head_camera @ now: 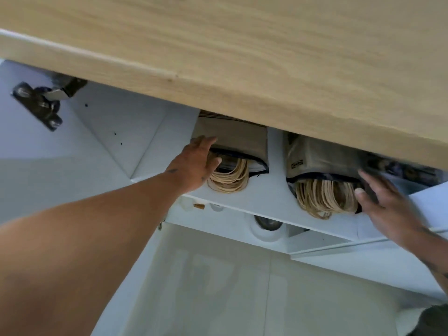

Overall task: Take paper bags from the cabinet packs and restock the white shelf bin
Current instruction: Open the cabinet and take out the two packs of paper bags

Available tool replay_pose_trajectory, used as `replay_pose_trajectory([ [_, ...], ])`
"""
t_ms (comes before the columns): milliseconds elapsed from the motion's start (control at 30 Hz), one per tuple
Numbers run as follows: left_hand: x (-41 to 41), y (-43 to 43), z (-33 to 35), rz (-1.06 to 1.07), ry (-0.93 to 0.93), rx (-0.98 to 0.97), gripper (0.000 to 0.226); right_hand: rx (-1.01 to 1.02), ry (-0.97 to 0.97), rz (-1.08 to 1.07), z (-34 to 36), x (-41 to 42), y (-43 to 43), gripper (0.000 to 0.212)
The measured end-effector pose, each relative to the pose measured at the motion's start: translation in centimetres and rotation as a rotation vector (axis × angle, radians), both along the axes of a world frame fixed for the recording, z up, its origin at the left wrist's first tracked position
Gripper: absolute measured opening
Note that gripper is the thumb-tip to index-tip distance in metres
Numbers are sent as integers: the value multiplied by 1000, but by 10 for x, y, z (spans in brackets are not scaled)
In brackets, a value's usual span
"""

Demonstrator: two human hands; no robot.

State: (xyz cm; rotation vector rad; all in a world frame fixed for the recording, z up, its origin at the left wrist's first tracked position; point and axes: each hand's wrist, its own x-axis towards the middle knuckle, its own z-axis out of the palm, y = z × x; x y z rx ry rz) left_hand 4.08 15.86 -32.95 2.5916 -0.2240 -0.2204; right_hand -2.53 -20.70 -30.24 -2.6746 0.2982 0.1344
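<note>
Two grey-brown fabric packs lie side by side on a white cabinet shelf [269,190], under a wooden countertop. The left pack [237,139] and the right pack [322,154] both gape open toward me. Bundles of tan twine bag handles [230,178] spill from the left one, and more twine handles [324,197] from the right one. My left hand [196,163] rests flat against the left pack's open mouth, fingers apart. My right hand [385,202] lies on the right pack's opening, thumb at the handles, fingers spread. The white shelf bin is out of sight.
The wooden countertop [266,57] overhangs the cabinet and hides the backs of the packs. A metal door hinge [41,100] sits on the left cabinet wall. A round fitting [266,224] and small pegs show under the shelf edge. Below is a white lower compartment [230,287].
</note>
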Motion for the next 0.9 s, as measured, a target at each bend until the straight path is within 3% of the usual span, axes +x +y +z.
replay_pose_trajectory([
  [233, 48, -17, -30, 66, -119, -10, 52, 25, -77, -95, -32, 60, -20, 45],
  [400, 67, -12, -63, 70, -29, 50, 56, 366, -54, -221, -56, 84, -11, 59],
  [533, 64, -2, -92, 59, -13, 10, 59, 477, -52, -222, -69, 74, 3, 71],
  [633, 59, -1, -95, 109, -70, -63, 55, 440, -57, -208, -70, 64, 7, 77],
  [900, 24, 13, -94, 109, -109, -132, 52, 360, -103, -133, -69, 38, 32, 68],
])
